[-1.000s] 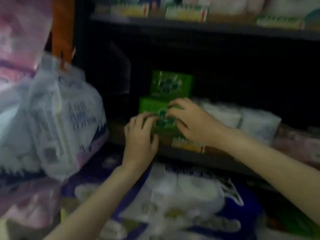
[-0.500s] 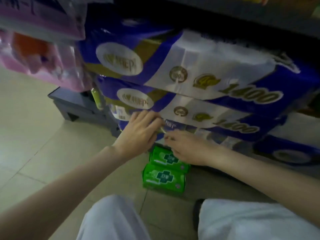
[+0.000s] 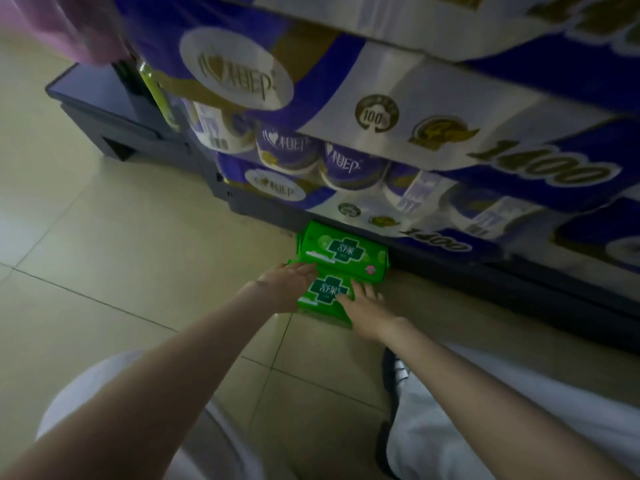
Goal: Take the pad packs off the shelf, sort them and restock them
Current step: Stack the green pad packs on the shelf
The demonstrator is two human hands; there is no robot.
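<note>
head view: i see two green pad packs [image 3: 341, 271] on the floor [image 3: 138, 244], against the base of the shelf [image 3: 502, 282]. my left hand [image 3: 287, 284] and right hand [image 3: 363, 306] lie flat-fingered on the nearer pack's sides. i judge unloading under way; sorting and restocking remain.

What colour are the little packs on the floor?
Bright green, with a dark green cross on each pad pack, seen in the head view.

Beige tiled floor [image 3: 121, 258] carries 2 green pad packs [image 3: 341, 251].
</note>
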